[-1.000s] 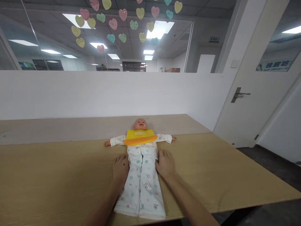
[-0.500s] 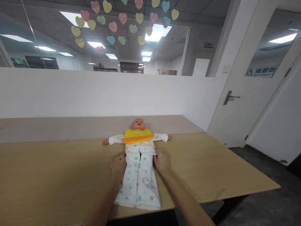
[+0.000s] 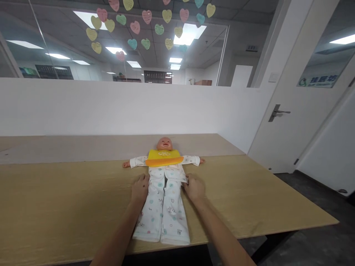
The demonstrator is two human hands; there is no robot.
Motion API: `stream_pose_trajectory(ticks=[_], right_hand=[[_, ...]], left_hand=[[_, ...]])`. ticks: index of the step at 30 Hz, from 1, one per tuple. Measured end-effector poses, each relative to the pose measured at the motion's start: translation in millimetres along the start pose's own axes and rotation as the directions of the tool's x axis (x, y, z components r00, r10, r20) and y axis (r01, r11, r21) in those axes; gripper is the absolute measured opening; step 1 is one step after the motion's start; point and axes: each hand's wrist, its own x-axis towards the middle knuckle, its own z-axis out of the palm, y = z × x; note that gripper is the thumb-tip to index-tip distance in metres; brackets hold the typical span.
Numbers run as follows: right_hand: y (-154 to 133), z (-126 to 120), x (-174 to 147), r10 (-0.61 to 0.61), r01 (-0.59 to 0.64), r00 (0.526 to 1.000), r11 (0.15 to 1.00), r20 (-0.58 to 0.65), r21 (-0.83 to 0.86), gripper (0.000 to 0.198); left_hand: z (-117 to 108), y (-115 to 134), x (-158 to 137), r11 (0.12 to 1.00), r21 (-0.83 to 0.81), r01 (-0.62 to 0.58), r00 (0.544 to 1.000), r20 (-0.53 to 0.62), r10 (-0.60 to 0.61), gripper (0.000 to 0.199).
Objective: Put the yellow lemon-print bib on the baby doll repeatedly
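We're in an office, no question. Up at twelve o'clock, a white half-height partition topped with glass panes gives a view through to a wider room with a grid ceiling and rows of flat panel lights. Paper hearts in pink, yellow and green are stuck on the glass. At two o'clock stands a plain white door with a metal lever handle, and beside it a printed sign on more glazing. Down front, a long light-wood desk runs across.
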Motion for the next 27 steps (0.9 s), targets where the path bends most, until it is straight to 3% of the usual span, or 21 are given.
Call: stream_pose_trajectory(ticks=[9,14,18,21,23,25,27], right_hand=[[-6.5,4.2,-0.5,0.011,-0.010,1.000,0.997,0.016,-0.073,0.037],[-5.3,4.8,0.5,0.005,-0.003,1.000,0.997,0.028,-0.076,0.035],[-3.1,4.3,1.3,0.007,-0.005,1.000,0.998,0.030,-0.064,0.034],[-2.2,4.6,2.0,0.012,-0.011,1.000,0.999,0.023,-0.043,0.035],[-2.0,5.1,2.9,0.012,-0.011,1.000,0.999,0.028,-0.041,0.036],[-2.4,5.5,4.1,0.008,-0.006,0.999,0.999,0.036,-0.042,0.036],[-3.1,5.6,5.3,0.007,-0.006,0.999,0.999,0.041,-0.035,0.037]], left_hand=[[-5.2,1.7,-2.6,0.964,0.057,0.259,0.957,0.120,-0.265,0.029],[-4.8,-2.3,-3.2,0.966,0.107,0.234,0.961,0.129,-0.246,0.029],[-4.6,-6.1,-4.5,0.977,0.050,0.205,0.972,0.105,-0.209,0.025],[-8.7,-9.1,-18.4,0.974,-0.074,0.212,0.977,0.012,-0.212,0.019],[-12.7,-10.5,-41.6,0.962,-0.203,0.183,0.971,-0.113,-0.209,0.015],[-15.6,-9.8,-77.2,0.951,-0.306,0.049,0.940,-0.308,-0.147,0.014],[-15.3,-5.5,-119.8,0.943,-0.277,-0.182,0.857,-0.515,0.014,0.015]])
